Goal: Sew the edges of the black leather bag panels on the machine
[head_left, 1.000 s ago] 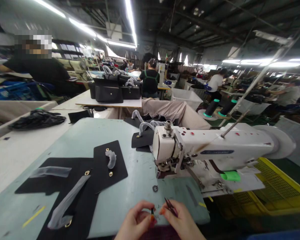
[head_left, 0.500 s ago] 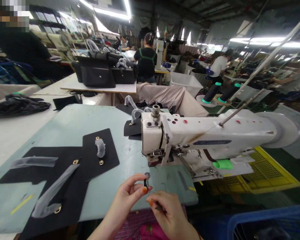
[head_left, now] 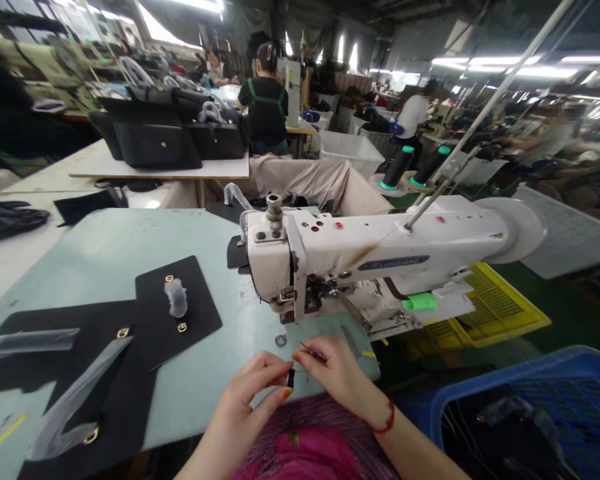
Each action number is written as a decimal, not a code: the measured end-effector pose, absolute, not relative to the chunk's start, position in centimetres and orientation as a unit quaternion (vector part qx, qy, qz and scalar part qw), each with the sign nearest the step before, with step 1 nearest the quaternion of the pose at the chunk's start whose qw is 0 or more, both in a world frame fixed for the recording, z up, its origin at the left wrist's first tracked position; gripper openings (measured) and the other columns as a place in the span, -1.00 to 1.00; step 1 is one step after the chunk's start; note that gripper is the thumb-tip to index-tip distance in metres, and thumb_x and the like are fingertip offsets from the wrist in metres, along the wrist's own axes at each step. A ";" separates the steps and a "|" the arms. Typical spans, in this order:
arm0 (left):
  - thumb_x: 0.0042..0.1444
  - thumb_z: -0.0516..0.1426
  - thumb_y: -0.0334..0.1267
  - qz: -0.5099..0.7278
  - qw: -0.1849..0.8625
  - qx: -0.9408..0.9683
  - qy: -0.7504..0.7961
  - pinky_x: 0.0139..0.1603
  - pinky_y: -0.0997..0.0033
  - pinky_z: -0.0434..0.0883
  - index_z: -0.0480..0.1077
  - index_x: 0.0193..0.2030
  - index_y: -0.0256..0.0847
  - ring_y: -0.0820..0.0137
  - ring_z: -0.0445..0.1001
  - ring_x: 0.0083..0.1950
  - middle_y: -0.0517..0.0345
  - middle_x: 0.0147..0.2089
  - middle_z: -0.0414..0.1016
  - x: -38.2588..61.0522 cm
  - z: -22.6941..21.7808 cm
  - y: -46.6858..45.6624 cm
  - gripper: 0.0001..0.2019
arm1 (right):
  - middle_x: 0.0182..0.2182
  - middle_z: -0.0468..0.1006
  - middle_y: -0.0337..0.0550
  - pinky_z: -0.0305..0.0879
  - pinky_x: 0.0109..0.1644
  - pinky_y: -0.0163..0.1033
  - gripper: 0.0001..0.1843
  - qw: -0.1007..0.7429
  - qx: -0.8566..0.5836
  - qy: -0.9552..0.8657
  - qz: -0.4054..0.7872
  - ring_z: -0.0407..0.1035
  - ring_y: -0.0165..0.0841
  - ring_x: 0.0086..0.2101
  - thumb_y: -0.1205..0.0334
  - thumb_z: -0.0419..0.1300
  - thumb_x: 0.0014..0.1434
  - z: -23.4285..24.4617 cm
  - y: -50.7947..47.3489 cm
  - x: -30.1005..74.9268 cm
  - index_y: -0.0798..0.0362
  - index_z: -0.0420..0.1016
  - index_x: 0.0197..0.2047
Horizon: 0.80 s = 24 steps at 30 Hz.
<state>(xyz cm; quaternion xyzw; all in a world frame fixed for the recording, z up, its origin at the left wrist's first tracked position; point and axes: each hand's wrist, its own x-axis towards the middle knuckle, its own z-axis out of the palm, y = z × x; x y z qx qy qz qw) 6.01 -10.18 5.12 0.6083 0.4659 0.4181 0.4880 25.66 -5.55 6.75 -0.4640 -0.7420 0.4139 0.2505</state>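
Observation:
My left hand (head_left: 253, 393) pinches a small bobbin (head_left: 291, 379) of black thread between thumb and fingertips, over the table's front edge. Close beside it, my right hand (head_left: 337, 370) is closed around a thin, dark, pointed tool (head_left: 314, 351), mostly hidden in the palm; its kind is unclear. The right fingertips almost meet the bobbin. A small round metal piece, which looks like a bobbin case (head_left: 281, 341), lies on the table just beyond my hands. Behind it stands the white sewing machine (head_left: 330, 250), its needle area above the pale green tabletop (head_left: 220, 360).
Black bag panels (head_left: 200, 300) with wrapped handles and gold rings lie at left. A blue basket (head_left: 445, 393) stands at lower right, a yellow crate (head_left: 510, 300) behind it. Thread cones (head_left: 397, 167) rise behind the machine. Black bags (head_left: 155, 143) and a person (head_left: 267, 100) are farther back.
The view has shifted right, showing more of the blue basket. My right hand has risen closer to the bobbin, and the pointed tool now shows above its fingers.

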 end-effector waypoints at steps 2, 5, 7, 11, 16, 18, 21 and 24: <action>0.11 0.23 -0.28 0.419 0.430 0.638 0.483 -0.15 0.42 0.46 0.59 -0.11 -0.12 0.29 0.51 -0.20 0.00 -0.23 0.54 6.2 4.8 -10.3 -0.79 | -0.53 0.39 -0.26 0.07 -0.38 -0.38 -0.66 0.254 -0.475 -0.765 0.354 0.26 -0.46 -0.47 0.13 0.10 0.31 7.7 -5.9 25.5 0.12 0.47 -0.44; 0.08 0.25 -0.28 0.437 0.400 0.626 0.506 -0.17 0.43 0.49 0.59 -0.14 -0.13 0.30 0.53 -0.22 0.02 -0.24 0.54 6.5 4.4 -10.3 -0.81 | -0.46 0.49 -0.22 0.12 -0.34 -0.38 -0.82 0.265 -0.474 -0.778 0.316 0.34 -0.44 -0.44 0.26 0.13 0.25 8.2 -7.2 25.2 0.08 0.52 -0.35; 0.06 0.27 -0.26 0.463 0.416 0.584 0.521 -0.18 0.43 0.51 0.58 -0.17 -0.14 0.30 0.54 -0.23 0.04 -0.25 0.53 6.7 4.4 -10.3 -0.82 | -0.45 0.51 -0.21 0.14 -0.33 -0.37 -0.84 0.278 -0.469 -0.776 0.318 0.36 -0.43 -0.43 0.30 0.12 0.24 7.9 -8.4 25.0 0.07 0.52 -0.33; -0.01 0.32 -0.21 0.520 0.503 0.460 0.515 -0.24 0.49 0.50 0.57 -0.23 -0.17 0.34 0.53 -0.25 0.09 -0.26 0.51 7.2 4.0 -10.4 -0.81 | -0.42 0.52 -0.18 0.20 -0.33 -0.37 -0.82 0.323 -0.466 -0.739 0.364 0.39 -0.42 -0.42 0.28 0.04 0.29 6.1 -10.6 24.6 0.06 0.48 -0.22; -0.09 0.38 -0.17 0.526 0.666 0.253 0.465 -0.13 0.45 0.50 0.57 -0.19 -0.22 0.35 0.55 -0.20 0.08 -0.21 0.59 7.9 2.5 -11.1 -0.69 | -0.52 0.37 -0.27 0.20 -0.41 -0.39 -0.68 0.368 -0.488 -0.668 0.424 0.27 -0.44 -0.51 0.11 0.03 0.34 3.9 -11.6 24.3 0.08 0.38 0.07; -0.06 0.38 -0.17 0.511 0.719 0.198 0.428 -0.08 0.42 0.49 0.57 -0.17 -0.24 0.33 0.55 -0.16 0.03 -0.19 0.61 8.1 2.1 -11.5 -0.69 | -0.55 0.32 -0.30 0.17 -0.44 -0.39 -0.59 0.359 -0.475 -0.666 0.450 0.21 -0.45 -0.54 0.08 0.05 0.34 3.5 -11.3 24.5 0.09 0.35 0.16; -0.03 0.36 -0.20 0.491 0.770 0.147 0.381 -0.07 0.39 0.49 0.58 -0.16 -0.28 0.31 0.55 -0.13 -0.02 -0.14 0.62 8.1 1.7 -12.0 -0.71 | -0.51 0.40 -0.27 0.22 -0.39 -0.38 -0.58 0.321 -0.452 -0.683 0.475 0.24 -0.45 -0.51 0.07 0.10 0.32 3.3 -10.6 25.2 0.04 0.42 0.18; 0.01 0.34 -0.24 0.456 0.802 0.124 0.366 -0.14 0.45 0.48 0.57 -0.17 -0.33 0.37 0.56 -0.21 -0.06 -0.16 0.62 7.9 0.9 -12.1 -0.73 | -0.46 0.49 -0.23 0.27 -0.32 -0.36 -0.64 0.278 -0.455 -0.694 0.484 0.34 -0.42 -0.47 0.08 0.14 0.29 3.0 -10.0 25.9 0.02 0.52 0.08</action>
